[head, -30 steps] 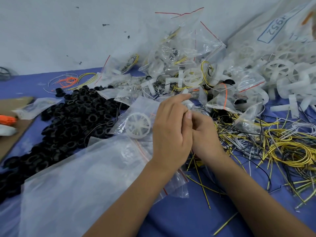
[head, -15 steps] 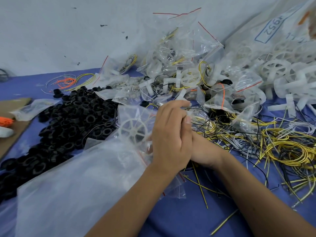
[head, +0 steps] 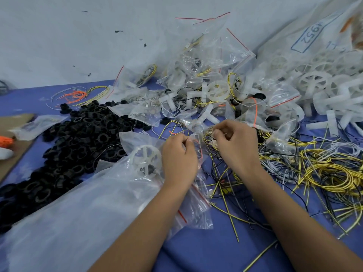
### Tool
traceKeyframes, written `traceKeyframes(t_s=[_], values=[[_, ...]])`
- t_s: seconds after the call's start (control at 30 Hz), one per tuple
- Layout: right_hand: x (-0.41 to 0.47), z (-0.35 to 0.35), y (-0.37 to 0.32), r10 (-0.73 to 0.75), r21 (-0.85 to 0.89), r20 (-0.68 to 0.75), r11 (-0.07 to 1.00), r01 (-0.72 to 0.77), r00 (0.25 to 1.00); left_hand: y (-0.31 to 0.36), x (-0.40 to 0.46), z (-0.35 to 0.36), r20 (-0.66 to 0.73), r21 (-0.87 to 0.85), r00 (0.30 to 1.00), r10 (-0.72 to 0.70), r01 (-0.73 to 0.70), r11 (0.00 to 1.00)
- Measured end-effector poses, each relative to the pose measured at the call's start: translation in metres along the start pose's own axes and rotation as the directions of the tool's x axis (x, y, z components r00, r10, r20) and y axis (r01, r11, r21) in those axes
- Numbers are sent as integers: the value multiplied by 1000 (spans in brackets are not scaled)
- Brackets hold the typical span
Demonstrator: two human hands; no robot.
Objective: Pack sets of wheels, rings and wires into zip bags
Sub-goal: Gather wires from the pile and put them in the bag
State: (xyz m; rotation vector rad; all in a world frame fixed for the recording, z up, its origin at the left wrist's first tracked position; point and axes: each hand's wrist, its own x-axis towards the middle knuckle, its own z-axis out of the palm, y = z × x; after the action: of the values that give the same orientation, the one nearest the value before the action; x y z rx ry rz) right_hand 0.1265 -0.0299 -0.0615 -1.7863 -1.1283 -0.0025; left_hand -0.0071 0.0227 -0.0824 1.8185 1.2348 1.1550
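Hands at centre of the blue tabletop (head: 196, 250), both with fingers curled. Left hand (head: 179, 158) pinches the top edge of a small clear zip bag (head: 137, 146) with a red seal line; inside it sits 1 white spoked wheel (head: 146, 160), upright against the film. Right hand (head: 235, 146) pinches a thin bundle of wires (head: 209, 134), yellow and black, just beside the bag's mouth; whether the wire ends are already inside the bag cannot be told. The 2 hands are close but not touching.

Below the left forearm, a large frosted plastic bag (head: 68, 213) lies flat, partly under the small zip bag. Left of it, a wide heap of black rings (head: 78, 146) spreads over the tabletop. Right of the hands, a loose tangle of yellow, black and white wires (head: 324, 173) lies spread out. Behind the hands, a pile of filled zip bags (head: 206, 75) leans against the pale wall (head: 78, 36). Far right, a heap of loose white wheels (head: 324, 87) spills from a big sack marked 4952 (head: 312, 34). Far left, a brown cardboard sheet (head: 13, 150), with an orange object (head: 5, 140) on it at the frame edge. Small coil of orange and yellow wire (head: 78, 94) lies near the wall, well apart from the hands.
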Motion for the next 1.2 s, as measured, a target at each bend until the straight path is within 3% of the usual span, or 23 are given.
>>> traceKeyframes(t_s=[0.17, 0.27, 0.33, 0.4, 0.53, 0.77, 0.83, 0.9, 0.93, 1.0, 1.07, 1.13, 1.2], values=[[42, 12, 14, -131, -407, 169, 893, 190, 977, 8, -7, -1, -21, 86, 993, 115, -113, 990], [65, 20, 19, -12, -512, 380, 830, 221, 925, 15, -14, -1, -24, 266, 964, 267, -251, 931], [73, 25, 20, 109, -542, 496, 814, 208, 861, 18, -17, -1, 19, 301, 958, 285, -278, 912], [75, 27, 21, 154, -560, 505, 808, 186, 849, 19, -17, -2, 93, 296, 971, 220, -238, 925], [73, 23, 23, 99, -520, 405, 843, 140, 909, 17, -16, -2, 181, 361, 974, 138, -196, 912], [45, -4, 16, -161, -156, 98, 972, 174, 982, 12, -10, -4, 173, 331, 979, 105, -158, 930], [29, -12, 12, -160, -54, -30, 986, 158, 987, 11, -5, -6, 125, 240, 990, 60, -89, 967], [12, -18, 9, -53, 196, -95, 978, 70, 994, 10, 1, -8, 62, 137, 998, -14, 5, 991], [4, -20, 7, 38, 397, -65, 918, -9, 997, 10, 3, -8, 37, 80, 998, -56, 52, 995], [-9, -22, 0, 172, 743, 128, 635, -209, 977, 9, 6, -7, 9, -53, 992, -128, 128, 990], [-15, -21, -4, 173, 849, 285, 412, -332, 943, 9, 7, -6, 0, -180, 985, -175, 172, 969], [-17, -18, -6, 157, 845, 344, 379, -378, 926, 12, 6, -5, -6, -268, 985, -170, 162, 950], [-18, -14, -6, 179, 795, 341, 469, -385, 923, 16, 4, -7, -60, -314, 992, -113, 89, 945]])
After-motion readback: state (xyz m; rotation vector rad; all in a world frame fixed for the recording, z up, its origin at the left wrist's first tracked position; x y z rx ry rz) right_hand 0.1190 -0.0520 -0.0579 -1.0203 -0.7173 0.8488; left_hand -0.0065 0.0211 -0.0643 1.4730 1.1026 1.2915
